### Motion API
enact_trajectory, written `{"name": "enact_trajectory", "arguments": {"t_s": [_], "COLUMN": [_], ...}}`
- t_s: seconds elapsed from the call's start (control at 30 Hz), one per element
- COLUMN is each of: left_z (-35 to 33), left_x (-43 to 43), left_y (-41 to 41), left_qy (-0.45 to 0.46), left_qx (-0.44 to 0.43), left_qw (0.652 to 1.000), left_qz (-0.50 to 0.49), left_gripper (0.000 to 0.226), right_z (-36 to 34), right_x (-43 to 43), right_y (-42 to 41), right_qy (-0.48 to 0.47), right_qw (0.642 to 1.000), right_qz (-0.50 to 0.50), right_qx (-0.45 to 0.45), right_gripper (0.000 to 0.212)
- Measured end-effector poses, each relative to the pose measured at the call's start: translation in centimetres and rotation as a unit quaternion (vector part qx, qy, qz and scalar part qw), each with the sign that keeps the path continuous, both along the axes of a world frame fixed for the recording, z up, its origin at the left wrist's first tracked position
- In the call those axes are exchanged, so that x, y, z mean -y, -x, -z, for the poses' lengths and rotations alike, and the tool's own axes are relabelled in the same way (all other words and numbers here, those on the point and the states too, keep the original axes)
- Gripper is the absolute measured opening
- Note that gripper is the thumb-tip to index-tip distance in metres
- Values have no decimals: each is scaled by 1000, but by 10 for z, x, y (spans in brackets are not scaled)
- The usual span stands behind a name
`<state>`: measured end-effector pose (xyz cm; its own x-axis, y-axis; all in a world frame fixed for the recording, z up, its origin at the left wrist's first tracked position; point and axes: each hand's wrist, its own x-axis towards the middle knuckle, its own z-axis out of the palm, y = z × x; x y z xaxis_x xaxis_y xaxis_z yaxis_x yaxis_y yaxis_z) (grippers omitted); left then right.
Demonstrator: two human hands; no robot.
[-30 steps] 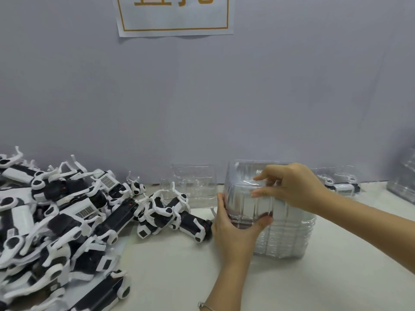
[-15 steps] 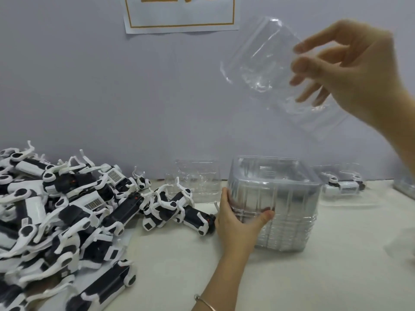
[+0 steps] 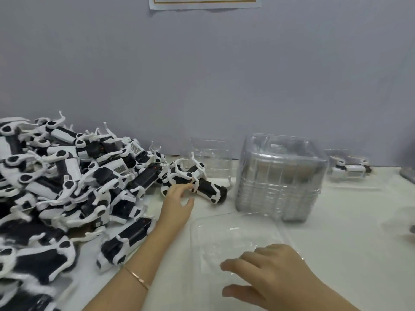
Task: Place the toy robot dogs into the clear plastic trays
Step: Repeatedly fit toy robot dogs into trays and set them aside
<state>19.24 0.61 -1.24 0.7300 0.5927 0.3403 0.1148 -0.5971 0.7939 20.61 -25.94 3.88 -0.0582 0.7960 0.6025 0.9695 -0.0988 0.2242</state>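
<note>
A white bench (image 3: 336, 239) stands against a plain grey wall (image 3: 202, 75) bearing a paper sign (image 3: 202, 2). Toy robot dogs (image 3: 67, 176) lie heaped at the left, near a stack of clear trays (image 3: 280, 176). The left hand (image 3: 177, 205), fingers loose and holding nothing, is at the nearest dog (image 3: 208, 189); the right hand (image 3: 274, 274) rests spread on a single tray (image 3: 235, 232) in front.

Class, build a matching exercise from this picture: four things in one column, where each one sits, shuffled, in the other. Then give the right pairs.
Things:
1. toy robot dog pile
2. stack of clear trays
3. single clear tray
4. paper sign

Places:
A. on the wall
B. under the right hand
C. left side of the table
D. just beyond the single tray

Pairs: 1-C, 2-D, 3-B, 4-A
</note>
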Motion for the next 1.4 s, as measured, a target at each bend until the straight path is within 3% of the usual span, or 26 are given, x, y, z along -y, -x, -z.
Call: {"name": "enact_trajectory", "arguments": {"t_s": [0.13,0.23,0.3,0.37,0.43,0.53,0.57,0.6,0.7,0.77,0.87,0.93,1.0,1.03,1.07,1.1,1.17,1.2,1.23,1.27,1.37,1.4], "left_z": [-7,-16,-19,-17,-17,-34,-45,-56,-87,-104,-118,-119,-117,-114,-112,-109,-100,-96,-91,-85,-66,-61], "left_x": [5,8,8,10,15,19,19,18,25,36,55,67,76,80,82,84,91,94,98,100,92,85], "left_y": [-17,-37,-47,-53,-52,-41,-37,-33,-20,-12,-1,7,15,20,25,31,44,51,58,65,83,88], "left_qy": [-39,-123,-191,-196,-72,146,206,271,481,557,590,602,581,558,528,489,380,310,232,144,-61,-81], "left_qx": [-39,-111,-169,-152,-73,74,116,152,254,289,291,291,308,320,328,326,291,259,222,186,138,119], "left_qw": [995,978,958,961,987,982,968,947,833,769,737,724,735,747,764,789,853,885,908,923,928,934], "left_qz": [82,126,130,125,120,93,83,77,105,123,155,167,167,168,172,180,207,233,270,306,342,326], "left_gripper": [50,65,57,31,10,15,12,10,12,13,17,14,6,3,5,7,9,9,9,11,28,41], "right_z": [17,23,21,14,5,-9,-12,-14,-24,-32,-41,-45,-47,-47,-47,-49,-53,-55,-54,-51,-39,-36], "right_x": [-10,-12,-13,-12,-7,1,1,-1,-12,-22,-38,-46,-51,-51,-50,-48,-38,-33,-30,-28,-26,-23], "right_y": [13,14,14,12,6,-5,-11,-16,-29,-29,-26,-25,-22,-21,-20,-21,-25,-27,-29,-28,-26,-28], "right_qy": [53,77,77,49,-15,-116,-142,-164,-184,-180,-156,-137,-143,-160,-178,-184,-115,-60,-17,14,35,18], "right_qw": [998,997,996,995,983,917,892,874,834,823,821,825,804,758,676,570,374,317,294,308,444,462], "right_qz": [2,5,3,-1,3,44,56,72,87,78,91,109,118,119,116,98,19,-26,-58,-65,-15,-7], "right_qx": [-18,-31,-52,-91,-181,-378,-425,-452,-513,-533,-542,-537,-565,-621,-706,-795,-920,-946,-954,-949,-895,-886], "right_gripper": [35,34,36,39,39,23,15,23,36,40,64,59,37,29,26,32,65,79,84,79,41,37]}}
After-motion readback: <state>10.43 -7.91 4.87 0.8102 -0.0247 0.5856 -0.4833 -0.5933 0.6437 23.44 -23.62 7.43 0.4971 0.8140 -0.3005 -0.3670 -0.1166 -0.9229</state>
